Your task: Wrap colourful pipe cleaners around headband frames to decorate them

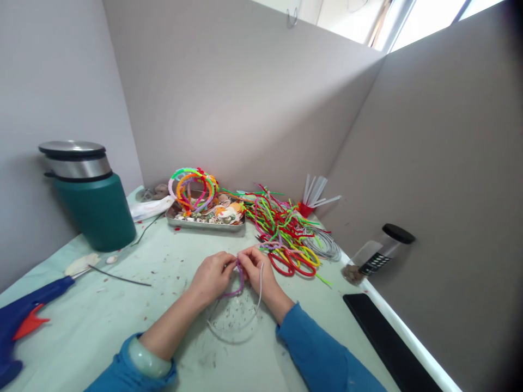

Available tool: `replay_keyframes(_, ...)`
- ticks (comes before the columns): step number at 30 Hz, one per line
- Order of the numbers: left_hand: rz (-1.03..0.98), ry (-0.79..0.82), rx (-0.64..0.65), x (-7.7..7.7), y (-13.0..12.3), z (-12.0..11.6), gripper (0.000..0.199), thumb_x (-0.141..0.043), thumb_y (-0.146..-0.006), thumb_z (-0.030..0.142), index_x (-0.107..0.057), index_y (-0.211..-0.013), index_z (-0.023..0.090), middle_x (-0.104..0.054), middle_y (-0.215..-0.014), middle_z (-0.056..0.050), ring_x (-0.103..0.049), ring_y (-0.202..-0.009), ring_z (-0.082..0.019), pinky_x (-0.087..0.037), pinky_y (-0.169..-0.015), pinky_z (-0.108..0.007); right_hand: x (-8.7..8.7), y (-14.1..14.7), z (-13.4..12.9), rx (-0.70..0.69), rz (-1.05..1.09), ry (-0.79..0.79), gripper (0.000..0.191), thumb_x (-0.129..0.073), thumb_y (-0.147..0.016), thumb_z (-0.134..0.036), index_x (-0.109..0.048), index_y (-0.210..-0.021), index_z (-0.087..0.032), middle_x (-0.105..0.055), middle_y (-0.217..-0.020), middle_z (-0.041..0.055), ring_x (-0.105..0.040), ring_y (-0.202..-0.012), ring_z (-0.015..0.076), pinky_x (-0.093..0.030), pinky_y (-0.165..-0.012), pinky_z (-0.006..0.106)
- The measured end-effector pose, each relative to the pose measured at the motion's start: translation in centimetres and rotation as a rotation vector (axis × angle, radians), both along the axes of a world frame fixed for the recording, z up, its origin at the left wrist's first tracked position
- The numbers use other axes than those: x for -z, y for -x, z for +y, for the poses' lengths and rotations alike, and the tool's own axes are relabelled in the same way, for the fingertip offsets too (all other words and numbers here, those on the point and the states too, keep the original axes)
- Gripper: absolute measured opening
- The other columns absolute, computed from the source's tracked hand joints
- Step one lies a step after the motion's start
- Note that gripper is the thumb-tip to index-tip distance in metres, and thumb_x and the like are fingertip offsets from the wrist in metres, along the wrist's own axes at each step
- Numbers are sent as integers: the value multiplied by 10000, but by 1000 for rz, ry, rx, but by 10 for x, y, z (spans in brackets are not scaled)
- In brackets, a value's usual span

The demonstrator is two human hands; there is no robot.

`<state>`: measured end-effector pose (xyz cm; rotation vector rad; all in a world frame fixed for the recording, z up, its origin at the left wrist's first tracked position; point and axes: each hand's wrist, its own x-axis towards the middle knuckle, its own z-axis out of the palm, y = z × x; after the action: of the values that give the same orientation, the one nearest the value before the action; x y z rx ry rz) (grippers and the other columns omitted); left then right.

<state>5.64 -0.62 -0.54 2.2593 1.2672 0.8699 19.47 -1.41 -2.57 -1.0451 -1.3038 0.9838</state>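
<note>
The left hand (212, 275) and the right hand (256, 268) meet, their fingertips pinching a purple pipe cleaner (242, 282), which curves down between them toward the left wrist. Below, a thin pale wire (260, 296) makes a wide loop, rising nearer to the right hand. Beyond, on the right, lie red-handled scissors (292, 267) beside heaped pipe cleaners (278, 215).
</note>
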Motion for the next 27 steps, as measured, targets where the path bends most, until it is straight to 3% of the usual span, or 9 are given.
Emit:
replay_keyframes(9, 128, -94, -30, 1, 4, -2, 171, -516, -758, 218, -655, -857, 234, -621, -776, -20, -562, -710, -152, -365, -629, -230, -2, 1, -1, -13, 21, 33, 212, -581, -739, -366, -537, -688, -165, -433, -462, -69, -361, -383, 68, -266, -379, 198)
replay_keyframes(15, 106, -103, -3, 4, 4, 2, 224, -454, -803, 251, -673, -769, 220, -598, -682, -21, -546, -630, -138, -348, -581, -225, -6, 1, -1, 2, 45, 58, 225, -589, -730, -371, -522, -660, -168, -418, -446, -73, -343, -370, 64, -250, -372, 198)
replay_keyframes(22, -100, 88, 28, -2, 3, 3, 260, -454, -791, 291, -668, -668, 212, -638, -648, 0, -558, -636, -132, -368, -591, -205, -6, 1, -2, -35, 36, 47, 217, -575, -746, -353, -519, -663, -161, -412, -435, -77, -334, -364, 59, -248, -371, 191)
replay_keyframes(27, -129, 260, 14, -4, 2, 3, 338, -441, -778, 385, -619, -565, 192, -594, -566, 15, -534, -593, -138, -360, -569, -220, -8, 0, -2, -27, 24, 51, 216, -576, -744, -346, -527, -652, -156, -427, -431, -71, -344, -364, 60, -244, -368, 191)
